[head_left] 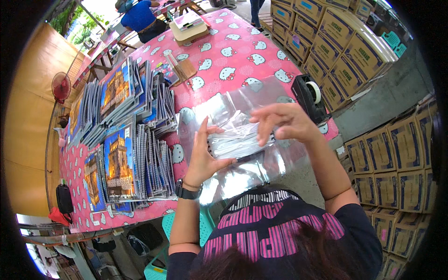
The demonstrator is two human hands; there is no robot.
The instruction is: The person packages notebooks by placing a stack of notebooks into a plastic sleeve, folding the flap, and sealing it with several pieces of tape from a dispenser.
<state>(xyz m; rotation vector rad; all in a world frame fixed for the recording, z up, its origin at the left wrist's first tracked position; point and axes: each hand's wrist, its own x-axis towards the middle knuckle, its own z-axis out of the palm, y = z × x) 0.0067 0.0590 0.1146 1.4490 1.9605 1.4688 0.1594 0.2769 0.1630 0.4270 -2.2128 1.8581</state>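
Observation:
In front of me lies a white, papery bundle with dark spiral binding showing at its edges, partly covered by crinkled clear plastic. Glossy clear plastic sheets spread beneath and around it. My left hand rests against the bundle's left side, thumb along its near edge and fingers stretched upward and apart. Over its right end is my right hand, slightly blurred, with fingers apart and half bent; nothing shows in its grasp. A black tape dispenser with a pale roll stands just beyond my right hand.
Several stacks of spiral notebooks with blue picture covers fill the table's left side. The pink patterned tablecloth carries a beige tray at the far end. Cardboard boxes are piled to the right. A person in blue is far off.

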